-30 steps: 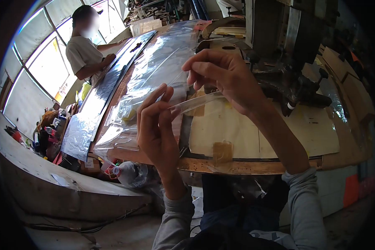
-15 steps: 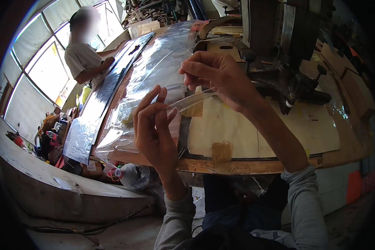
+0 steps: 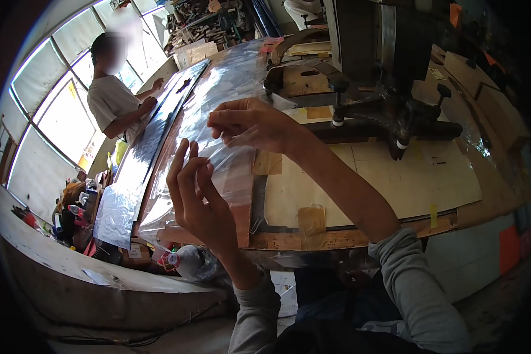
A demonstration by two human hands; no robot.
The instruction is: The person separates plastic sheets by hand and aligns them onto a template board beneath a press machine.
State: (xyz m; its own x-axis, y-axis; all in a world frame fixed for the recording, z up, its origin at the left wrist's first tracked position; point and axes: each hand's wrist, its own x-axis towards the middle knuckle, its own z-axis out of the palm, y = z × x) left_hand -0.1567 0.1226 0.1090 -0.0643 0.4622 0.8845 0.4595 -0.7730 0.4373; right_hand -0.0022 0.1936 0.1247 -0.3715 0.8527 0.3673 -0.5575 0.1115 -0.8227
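My right hand [image 3: 251, 123] is raised over the left part of the table, thumb and fingers pinched on a thin piece of clear plastic [image 3: 242, 139] that is hard to make out. Lower and to its left is my left hand [image 3: 200, 197], palm up, its fingers apart and slightly curled, with nothing visible gripped in them. Beneath and beyond both hands lie shiny clear plastic sheets [image 3: 209, 88]. To their right, a cream board [image 3: 360, 183] rests on the table under a dark metal machine [image 3: 389, 112].
A person [image 3: 113, 97] stands at the far left beside a long dark, shiny panel [image 3: 121, 200]. Brown tape [image 3: 312, 221] crosses the table's front edge [image 3: 348, 238]. A large clear bottle [image 3: 193, 262] and clutter are below left. Another person's light clothing [image 3: 302, 10] shows at the back.
My right hand has moved left with the clear plastic, and my left hand has shifted left and slightly down, its fingers looser. The view has shifted slightly, and the person's far hand has lifted.
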